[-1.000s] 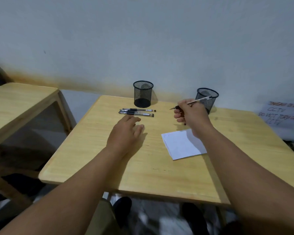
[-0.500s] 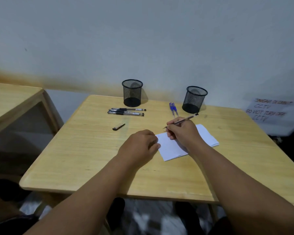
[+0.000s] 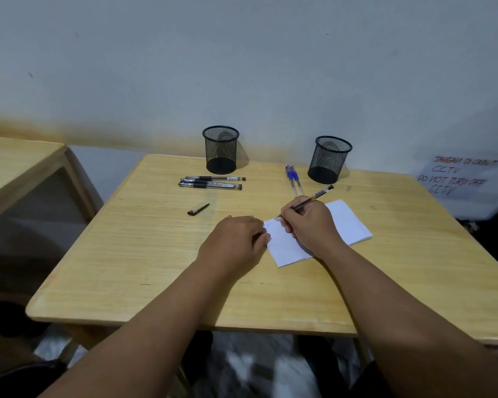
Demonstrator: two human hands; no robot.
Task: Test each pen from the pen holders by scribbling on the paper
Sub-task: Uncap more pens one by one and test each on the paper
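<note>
My right hand [image 3: 309, 222] grips a black pen [image 3: 316, 196] with its tip touching the near-left corner of the white paper [image 3: 348, 222], where a small ink mark shows. My left hand [image 3: 236, 241] lies curled on the table, its fingertips pressing the paper's left edge. A loose black pen cap [image 3: 198, 209] lies to the left. Black pens [image 3: 212, 181] lie side by side in front of the left mesh pen holder [image 3: 220, 149]. Two blue pens [image 3: 293, 179] lie beside the right mesh pen holder [image 3: 329, 159]. Both holders look empty.
The wooden table [image 3: 156, 268] stands against a white wall. A second wooden table [image 3: 15, 165] is at the left. A handwritten CCTV notice [image 3: 457, 175] is propped at the right, off the table's edge.
My right hand brought the pen down from near the right holder onto the paper. My left hand moved right and now holds the paper's edge. A small mark has appeared.
</note>
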